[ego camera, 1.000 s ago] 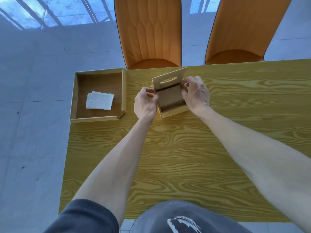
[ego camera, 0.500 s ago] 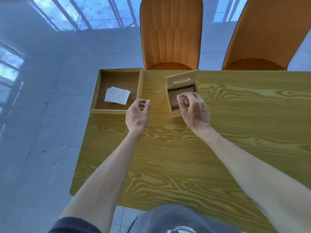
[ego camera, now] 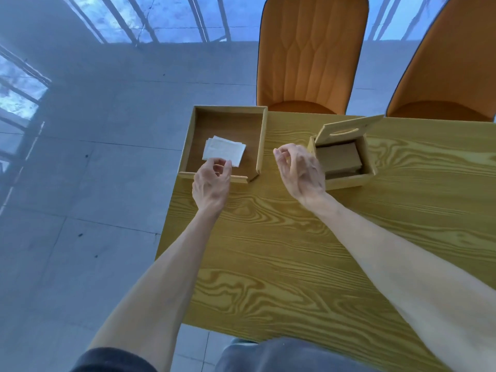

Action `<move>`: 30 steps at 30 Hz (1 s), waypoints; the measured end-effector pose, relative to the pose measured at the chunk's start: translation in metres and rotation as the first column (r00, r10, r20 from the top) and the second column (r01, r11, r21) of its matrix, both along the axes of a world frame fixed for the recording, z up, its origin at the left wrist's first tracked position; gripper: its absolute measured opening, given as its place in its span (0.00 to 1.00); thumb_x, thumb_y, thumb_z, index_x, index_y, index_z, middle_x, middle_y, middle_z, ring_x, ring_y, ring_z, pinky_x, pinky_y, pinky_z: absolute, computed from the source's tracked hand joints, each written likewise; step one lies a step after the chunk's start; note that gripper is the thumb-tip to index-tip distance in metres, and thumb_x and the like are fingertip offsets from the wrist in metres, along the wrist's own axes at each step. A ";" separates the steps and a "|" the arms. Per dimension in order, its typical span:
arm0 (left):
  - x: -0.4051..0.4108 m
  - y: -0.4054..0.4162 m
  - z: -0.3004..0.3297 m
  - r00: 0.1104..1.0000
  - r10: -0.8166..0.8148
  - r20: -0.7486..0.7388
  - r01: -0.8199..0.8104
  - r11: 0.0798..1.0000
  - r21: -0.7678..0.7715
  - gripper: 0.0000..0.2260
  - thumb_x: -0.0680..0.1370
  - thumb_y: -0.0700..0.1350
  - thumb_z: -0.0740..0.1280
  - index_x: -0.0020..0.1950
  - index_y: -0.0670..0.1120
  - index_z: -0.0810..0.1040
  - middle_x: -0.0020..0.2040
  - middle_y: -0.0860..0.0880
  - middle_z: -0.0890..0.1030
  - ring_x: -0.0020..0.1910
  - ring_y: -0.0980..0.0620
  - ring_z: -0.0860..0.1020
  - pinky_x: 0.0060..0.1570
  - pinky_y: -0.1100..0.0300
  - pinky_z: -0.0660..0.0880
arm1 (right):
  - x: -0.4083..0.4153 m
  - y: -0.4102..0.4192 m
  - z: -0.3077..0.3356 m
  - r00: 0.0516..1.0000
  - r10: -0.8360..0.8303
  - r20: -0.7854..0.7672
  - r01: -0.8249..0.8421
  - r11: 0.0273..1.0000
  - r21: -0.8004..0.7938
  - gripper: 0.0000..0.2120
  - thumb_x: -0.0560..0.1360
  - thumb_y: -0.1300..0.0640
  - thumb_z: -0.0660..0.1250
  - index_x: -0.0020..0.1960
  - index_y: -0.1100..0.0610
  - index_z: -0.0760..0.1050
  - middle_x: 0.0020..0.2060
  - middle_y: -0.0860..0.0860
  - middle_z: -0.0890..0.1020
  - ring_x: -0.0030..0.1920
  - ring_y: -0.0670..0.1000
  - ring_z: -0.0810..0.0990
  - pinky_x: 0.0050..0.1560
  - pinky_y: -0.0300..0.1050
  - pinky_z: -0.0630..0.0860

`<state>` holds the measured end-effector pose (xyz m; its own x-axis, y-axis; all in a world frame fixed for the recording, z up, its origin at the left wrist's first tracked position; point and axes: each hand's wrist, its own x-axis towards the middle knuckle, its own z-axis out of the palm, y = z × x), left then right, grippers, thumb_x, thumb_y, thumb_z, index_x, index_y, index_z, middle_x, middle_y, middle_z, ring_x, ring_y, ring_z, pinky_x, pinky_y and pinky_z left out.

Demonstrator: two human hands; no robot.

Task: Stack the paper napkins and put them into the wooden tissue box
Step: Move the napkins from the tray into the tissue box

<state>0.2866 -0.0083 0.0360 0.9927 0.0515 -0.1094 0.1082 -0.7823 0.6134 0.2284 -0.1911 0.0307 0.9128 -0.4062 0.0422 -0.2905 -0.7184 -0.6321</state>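
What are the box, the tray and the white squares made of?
The box looks like pale, smooth wood, judging by its flat boards and joined corners. The tray looks like the same pale wood, with a darker brown floor. The napkins look like thin, soft paper: white, faintly textured, edges fanned out. The left hand reaches them.

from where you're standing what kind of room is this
Probably a dining area in a home or showroom: a wood-grain table, two orange upholstered chairs pushed up to it, and a glossy tiled floor reflecting large windows.

Dining room (wooden table (ego camera: 295, 251), two orange chairs (ego camera: 311, 55))
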 end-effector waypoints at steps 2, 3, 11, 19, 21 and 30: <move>0.015 0.009 -0.006 1.000 -0.017 -0.009 0.017 1.000 -0.010 0.13 0.80 0.55 0.65 0.58 0.48 0.80 0.53 0.50 0.84 0.51 0.51 0.82 0.44 0.58 0.73 | 0.015 0.012 -0.003 1.000 0.003 -0.006 -0.003 1.000 0.028 0.20 0.83 0.43 0.53 0.57 0.54 0.78 0.53 0.53 0.83 0.49 0.54 0.82 0.45 0.48 0.79; 0.023 0.012 -0.008 1.000 -0.026 -0.014 0.025 1.000 -0.013 0.13 0.80 0.55 0.65 0.59 0.48 0.80 0.54 0.49 0.84 0.52 0.50 0.81 0.44 0.59 0.72 | 0.023 0.018 -0.003 1.000 0.008 -0.007 -0.008 0.999 0.046 0.20 0.83 0.44 0.54 0.57 0.55 0.78 0.53 0.54 0.83 0.49 0.54 0.82 0.46 0.49 0.79; 0.079 0.031 -0.029 0.983 -0.080 -0.164 0.082 0.997 0.007 0.21 0.81 0.55 0.61 0.70 0.46 0.73 0.63 0.44 0.80 0.60 0.46 0.78 0.56 0.51 0.75 | 0.080 0.065 -0.011 0.988 -0.014 -0.156 0.045 0.979 0.198 0.19 0.83 0.50 0.53 0.44 0.59 0.77 0.39 0.54 0.83 0.41 0.56 0.79 0.42 0.49 0.75; 0.112 0.030 -0.038 0.916 -0.119 -0.383 0.130 0.992 0.001 0.26 0.84 0.52 0.55 0.80 0.43 0.57 0.76 0.42 0.68 0.74 0.42 0.67 0.71 0.47 0.65 | 0.120 0.091 -0.021 0.837 -0.170 -0.520 0.408 0.827 0.387 0.17 0.82 0.60 0.53 0.66 0.65 0.71 0.60 0.60 0.77 0.58 0.59 0.77 0.54 0.51 0.75; 0.120 0.029 -0.040 0.912 -0.109 -0.396 0.112 0.994 -0.014 0.26 0.84 0.51 0.56 0.80 0.43 0.57 0.76 0.43 0.68 0.74 0.42 0.67 0.71 0.48 0.65 | 0.127 0.094 -0.025 0.834 -0.168 -0.525 0.435 0.786 0.440 0.14 0.81 0.60 0.53 0.62 0.63 0.73 0.52 0.57 0.75 0.48 0.56 0.76 0.43 0.48 0.73; 0.138 0.028 -0.046 0.865 -0.050 -0.499 -0.041 0.984 -0.171 0.26 0.82 0.46 0.62 0.79 0.42 0.62 0.73 0.44 0.72 0.71 0.46 0.71 0.65 0.56 0.69 | 0.141 0.091 -0.036 0.765 -0.247 -0.595 0.619 0.541 0.570 0.06 0.76 0.61 0.64 0.51 0.63 0.74 0.43 0.53 0.76 0.44 0.53 0.76 0.50 0.51 0.80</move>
